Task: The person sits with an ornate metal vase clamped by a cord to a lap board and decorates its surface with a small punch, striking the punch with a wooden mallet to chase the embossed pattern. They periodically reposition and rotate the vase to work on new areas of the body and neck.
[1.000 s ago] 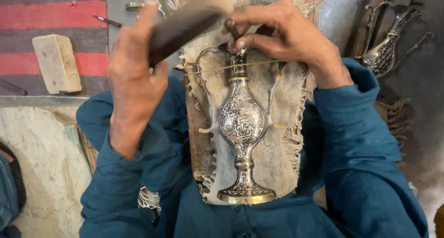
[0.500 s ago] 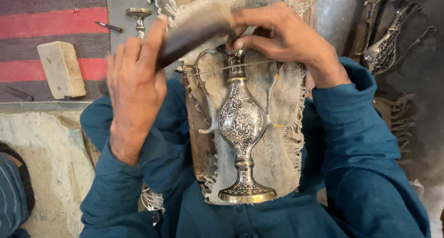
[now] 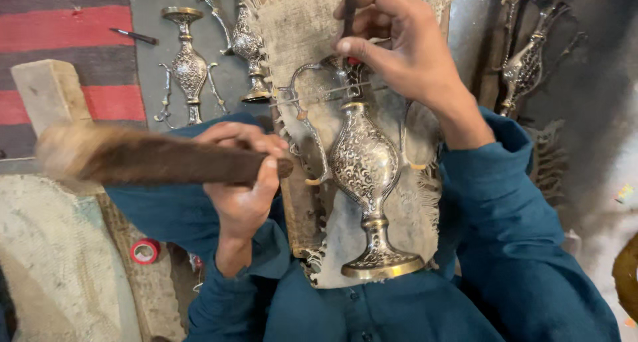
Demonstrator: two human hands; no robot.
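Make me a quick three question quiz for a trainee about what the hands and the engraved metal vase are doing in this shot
1. True or false: the left hand grips a dark wooden mallet.
2. What does the right hand press against the top of the engraved vase?
A. a paintbrush
B. a thin dark punch tool
C. a roll of tape
3. What does the vase lie on?

Key
1. True.
2. B.
3. A frayed cloth over a board, propped against the person's lap, foot end nearest the body.
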